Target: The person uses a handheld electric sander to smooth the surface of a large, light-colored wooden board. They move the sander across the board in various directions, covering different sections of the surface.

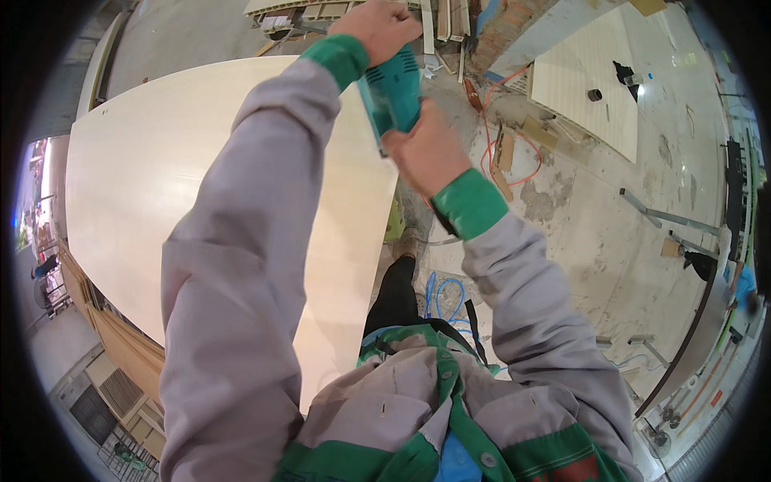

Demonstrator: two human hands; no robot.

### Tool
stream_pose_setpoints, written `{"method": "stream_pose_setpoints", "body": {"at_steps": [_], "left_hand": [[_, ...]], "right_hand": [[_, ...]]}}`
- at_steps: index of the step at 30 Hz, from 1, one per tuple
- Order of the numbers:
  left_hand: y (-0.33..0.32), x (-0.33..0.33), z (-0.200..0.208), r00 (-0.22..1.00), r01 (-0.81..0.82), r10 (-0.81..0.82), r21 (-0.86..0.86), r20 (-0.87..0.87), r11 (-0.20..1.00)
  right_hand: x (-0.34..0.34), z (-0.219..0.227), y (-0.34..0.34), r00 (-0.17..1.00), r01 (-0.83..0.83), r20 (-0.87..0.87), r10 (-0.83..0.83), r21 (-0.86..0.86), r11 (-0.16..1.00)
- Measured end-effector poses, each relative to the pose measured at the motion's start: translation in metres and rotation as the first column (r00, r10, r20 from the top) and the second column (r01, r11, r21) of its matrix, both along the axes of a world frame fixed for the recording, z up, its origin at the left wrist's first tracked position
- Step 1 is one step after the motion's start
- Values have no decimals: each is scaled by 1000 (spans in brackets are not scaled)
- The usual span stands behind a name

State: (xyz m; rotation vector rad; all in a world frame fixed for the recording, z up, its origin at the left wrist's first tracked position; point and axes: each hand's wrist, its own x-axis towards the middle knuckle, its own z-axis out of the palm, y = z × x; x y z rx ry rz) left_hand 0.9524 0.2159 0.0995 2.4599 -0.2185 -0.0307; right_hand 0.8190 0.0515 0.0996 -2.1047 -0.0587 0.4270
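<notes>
Blue hose (463, 296) on stained floor (590, 233)

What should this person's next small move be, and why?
Probably steady the teal, vented power tool at the large cream board's right edge: the right hand grips its near end, the left hand is by its far end, and board contact is unclear.

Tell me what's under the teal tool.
Around the teal tool, the large pale board shows left, floor right. What lies directly beneath is covered by the tool, left hand and right hand; contact with the board is unclear.
</notes>
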Motion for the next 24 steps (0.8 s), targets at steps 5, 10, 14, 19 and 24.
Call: {"method": "stream_pose_setpoints", "body": {"at_steps": [5,10,14,19,24], "left_hand": [[7,69,4,995,-82,81,-14,-49,997],[81,80,-6,984,-155,162,91,-79,984],[100,58,-21,997,-61,62,25,-49,998],[26,55,-25,994,99,-98,-10,55,995],[1,101,-22,996,-67,64,-58,-65,996]], "right_hand": [[79,-5,10,996,-73,46,76,-62,995],[96,-10,61,980,-196,29,195,27,980],[57,-10,66,981,-186,44,186,-15,982],[36,-1,19,999,-46,-26,45,-54,997],[89,-5,-13,998,-63,25,64,-53,997]]}}
